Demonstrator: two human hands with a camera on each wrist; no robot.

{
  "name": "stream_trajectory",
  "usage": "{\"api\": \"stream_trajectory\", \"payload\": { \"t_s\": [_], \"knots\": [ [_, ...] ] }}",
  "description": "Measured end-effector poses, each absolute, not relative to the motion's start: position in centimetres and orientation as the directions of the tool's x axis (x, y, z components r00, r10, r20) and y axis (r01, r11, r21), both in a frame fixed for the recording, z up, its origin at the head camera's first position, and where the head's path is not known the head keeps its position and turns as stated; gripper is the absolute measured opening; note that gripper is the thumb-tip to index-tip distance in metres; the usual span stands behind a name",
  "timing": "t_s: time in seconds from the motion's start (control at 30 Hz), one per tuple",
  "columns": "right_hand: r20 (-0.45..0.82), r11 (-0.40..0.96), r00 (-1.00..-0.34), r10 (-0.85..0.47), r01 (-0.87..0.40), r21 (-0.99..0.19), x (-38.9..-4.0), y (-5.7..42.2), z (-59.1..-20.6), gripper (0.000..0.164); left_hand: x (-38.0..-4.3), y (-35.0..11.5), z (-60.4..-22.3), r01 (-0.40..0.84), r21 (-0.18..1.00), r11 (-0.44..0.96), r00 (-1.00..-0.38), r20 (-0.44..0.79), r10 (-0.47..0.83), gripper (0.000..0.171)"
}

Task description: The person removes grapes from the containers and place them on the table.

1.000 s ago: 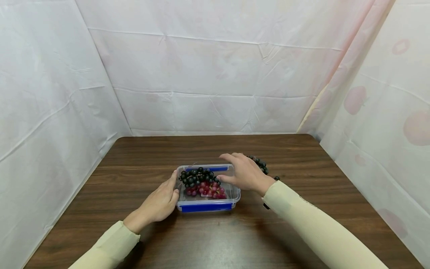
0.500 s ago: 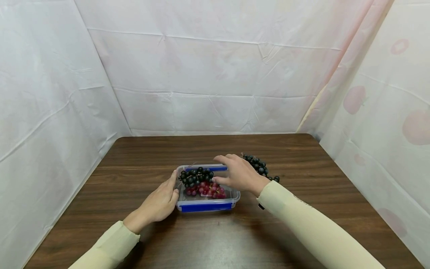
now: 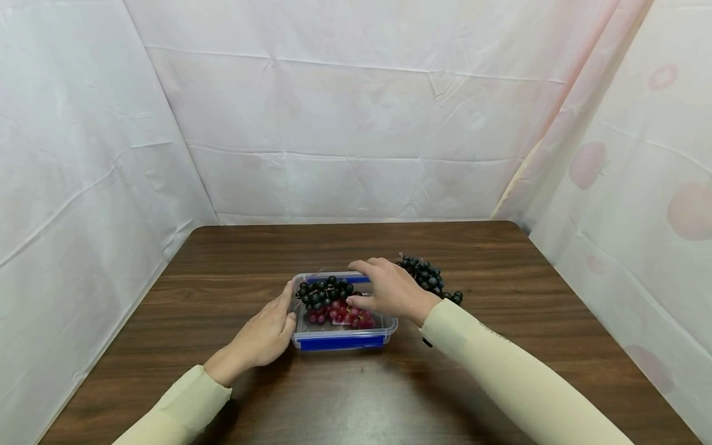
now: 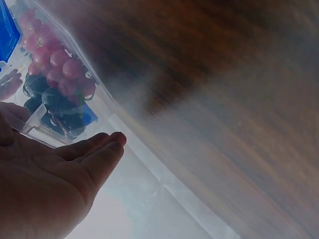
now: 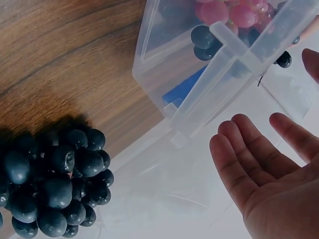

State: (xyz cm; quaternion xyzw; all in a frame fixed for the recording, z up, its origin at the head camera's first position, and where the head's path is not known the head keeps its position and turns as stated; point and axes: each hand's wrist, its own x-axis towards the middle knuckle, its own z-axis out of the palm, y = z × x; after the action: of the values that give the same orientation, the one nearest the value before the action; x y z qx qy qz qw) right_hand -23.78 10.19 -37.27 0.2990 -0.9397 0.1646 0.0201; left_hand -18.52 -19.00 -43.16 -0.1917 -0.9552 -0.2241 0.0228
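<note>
A clear plastic container (image 3: 345,335) with blue clips stands on the table. Inside it lie a bunch of black grapes (image 3: 324,293) and a bunch of red grapes (image 3: 334,313). My left hand (image 3: 261,330) rests along the container's left wall, fingers straight. Over the container's right side hovers my right hand (image 3: 394,290), its fingers spread and nothing between them. In the right wrist view those fingers (image 5: 249,159) are extended beside the container wall (image 5: 199,99). Another bunch of black grapes (image 3: 425,275) lies on the table beyond my right hand.
The brown wooden table (image 3: 356,395) extends around the container on every side. White cloth (image 3: 356,123) hangs behind the table and at both sides, with fruit prints on the right one.
My right hand has shifted a little left and toward me over the container, uncovering more of the black grapes on the table. My left hand and the container have stayed in place.
</note>
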Motion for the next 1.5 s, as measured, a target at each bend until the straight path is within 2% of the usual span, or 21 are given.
{"api": "stream_trajectory", "payload": {
  "t_s": [0.63,1.5],
  "knots": [
    [0.107,0.772,-0.818,-0.565,-0.57,-0.28,-23.8,8.6,-38.0,0.068,-18.6,-19.0,-43.3,0.381,0.415,0.826,-0.924,0.133,0.359,0.067],
    [0.141,0.747,-0.788,-0.6,-0.614,-0.253,-24.1,7.7,-38.4,0.067,-18.5,-18.9,-43.3,0.381,0.41,0.829,-0.924,0.126,0.362,0.066]
  ]
}}
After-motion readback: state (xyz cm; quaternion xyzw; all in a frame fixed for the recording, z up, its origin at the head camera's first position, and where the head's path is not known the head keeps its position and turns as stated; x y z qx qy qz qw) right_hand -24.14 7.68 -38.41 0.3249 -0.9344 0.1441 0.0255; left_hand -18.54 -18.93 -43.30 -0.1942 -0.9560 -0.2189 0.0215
